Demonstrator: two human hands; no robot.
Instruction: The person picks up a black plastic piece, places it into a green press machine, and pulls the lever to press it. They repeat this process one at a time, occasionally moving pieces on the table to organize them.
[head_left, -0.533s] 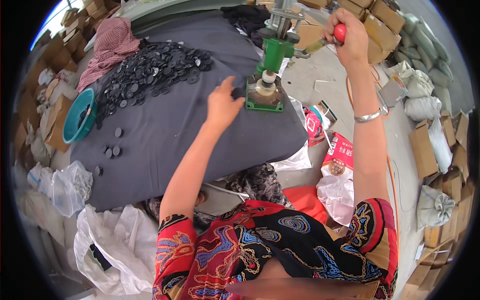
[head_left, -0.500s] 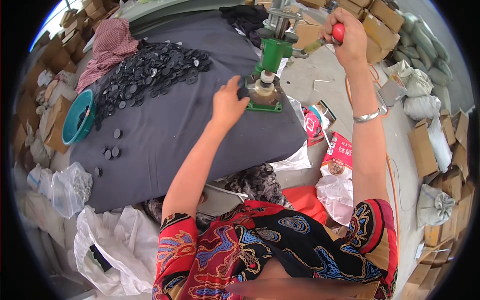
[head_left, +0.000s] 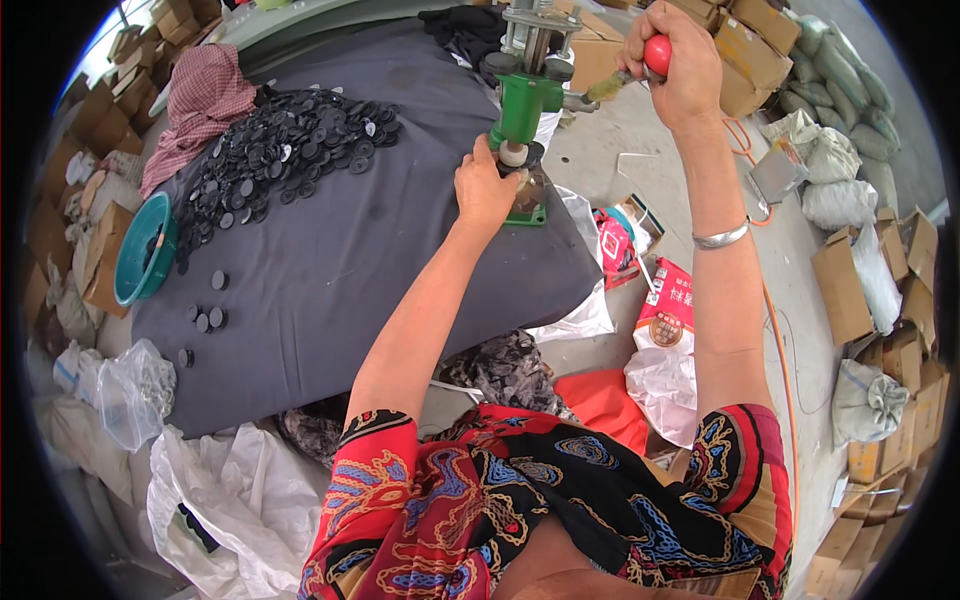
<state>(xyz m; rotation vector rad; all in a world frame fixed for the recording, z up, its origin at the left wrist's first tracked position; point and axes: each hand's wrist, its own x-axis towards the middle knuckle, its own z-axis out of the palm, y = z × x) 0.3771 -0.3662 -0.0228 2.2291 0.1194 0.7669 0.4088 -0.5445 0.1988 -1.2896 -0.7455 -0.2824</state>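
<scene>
My right hand (head_left: 680, 75) is wrapped round the lever of a green hand press (head_left: 520, 108), by its red ball knob (head_left: 657, 54). My left hand (head_left: 487, 190) is at the press base (head_left: 528, 210), its thumb and fingers on either side of the white plunger (head_left: 513, 155). A black disc (head_left: 533, 153) shows at the plunger, at my left fingertips, partly hidden by the hand and plunger. To the left, a heap of black round discs (head_left: 300, 150) covers part of the dark cloth on the table (head_left: 340, 270).
Several loose discs (head_left: 203, 319) lie near the table's left edge, by a teal basin (head_left: 146, 250). A checked cloth (head_left: 205, 100) lies beside the heap. White sacks (head_left: 235, 500), cardboard boxes (head_left: 845, 285) and an orange hose (head_left: 778, 345) surround the table.
My left hand has moved right and slightly up, from beside the press base in to the plunger, bringing the black disc there. My right hand stays on the lever. The whole view shifted slightly.
</scene>
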